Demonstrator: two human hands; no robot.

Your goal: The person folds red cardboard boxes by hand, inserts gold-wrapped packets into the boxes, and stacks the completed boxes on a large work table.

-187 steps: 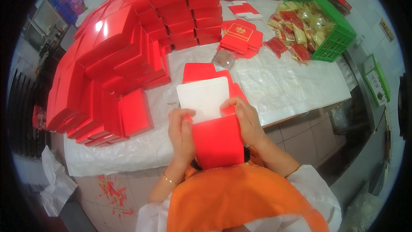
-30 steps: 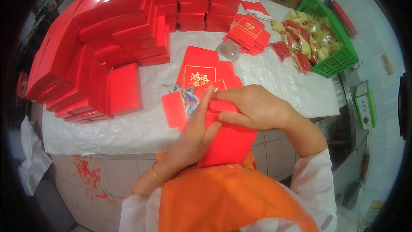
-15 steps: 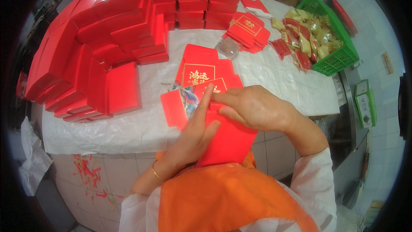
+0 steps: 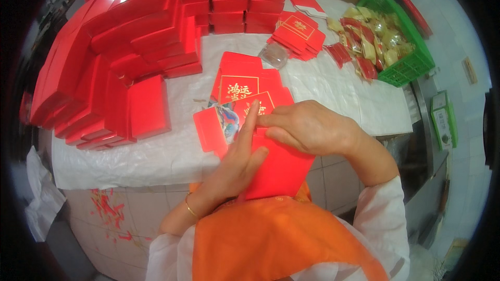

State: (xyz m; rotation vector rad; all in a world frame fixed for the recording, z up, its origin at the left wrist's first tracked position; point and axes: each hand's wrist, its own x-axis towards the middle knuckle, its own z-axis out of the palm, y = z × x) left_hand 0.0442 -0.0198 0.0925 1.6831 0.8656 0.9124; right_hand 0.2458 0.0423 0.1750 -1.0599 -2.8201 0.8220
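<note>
The red carton (image 4: pixel 284 169) lies beneath the left hand (image 4: pixel 237 161) and right hand (image 4: pixel 315 127).

I see the left hand (image 4: pixel 240 158) slanted up at the grip, fingers straight, thumb apart; right of it, the right hand (image 4: pixel 311 127) angles inward, fingers bent.

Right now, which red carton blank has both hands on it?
The nearest blank, closest to the orange apron, with the left hand and right hand on it. The other blanks lie beyond it on the white table cover.
</note>
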